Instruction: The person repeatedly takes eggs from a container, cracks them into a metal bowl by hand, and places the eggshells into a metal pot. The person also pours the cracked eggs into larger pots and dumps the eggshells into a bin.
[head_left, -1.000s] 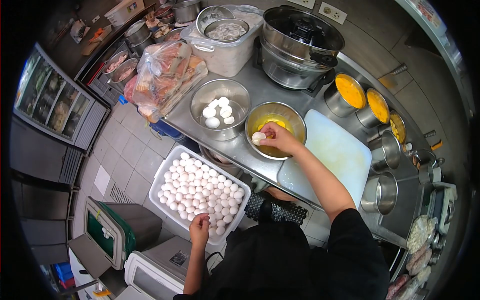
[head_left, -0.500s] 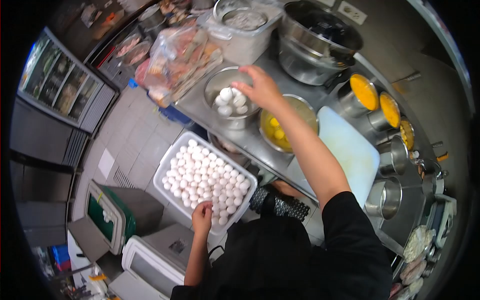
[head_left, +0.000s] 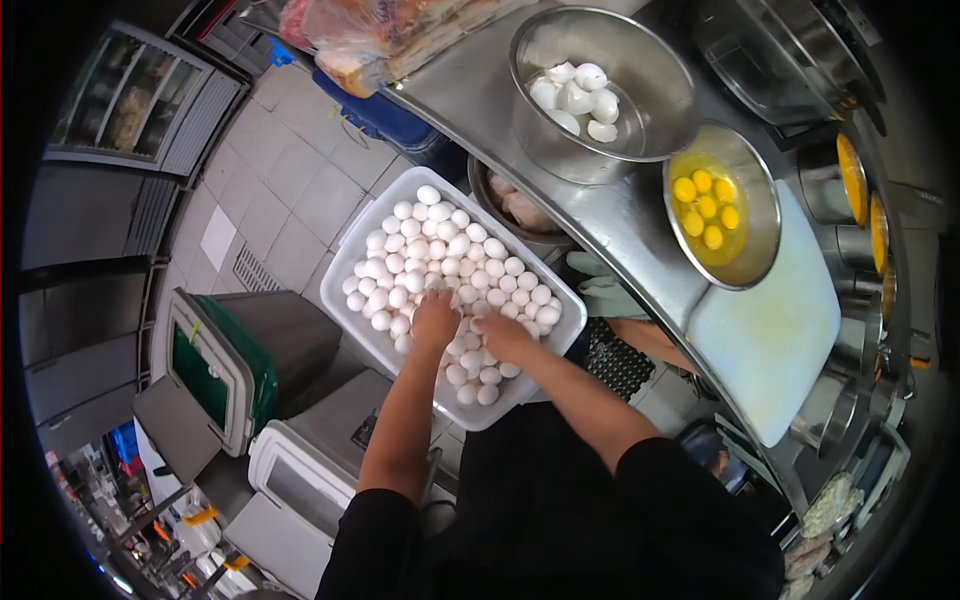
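A white plastic tub (head_left: 345,262) full of white eggs (head_left: 468,250) sits low in front of me. Both my hands reach down into it. My left hand (head_left: 436,320) is among the eggs near the middle, fingers curled and tips partly hidden. Just right of it, my right hand (head_left: 502,337) touches the eggs with bent fingers; whatever they hold is hidden. On the metal counter, a steel bowl (head_left: 665,95) holds several empty white eggshells (head_left: 575,98). Beside that, a second steel bowl (head_left: 757,240) contains several yellow yolks (head_left: 706,207) in clear egg white.
A white cutting board (head_left: 770,345) lies on the steel counter (head_left: 610,235), with metal pots of yellow contents (head_left: 852,180) behind. Bagged meat (head_left: 380,35) rests at the counter's far end. Lidded bins (head_left: 225,370) stand on the tiled floor to the left.
My right hand has left the eggshell bowl and come down to the egg tub. My left hand has moved further in among the eggs. The view has tilted down, bringing the tub nearer the centre.
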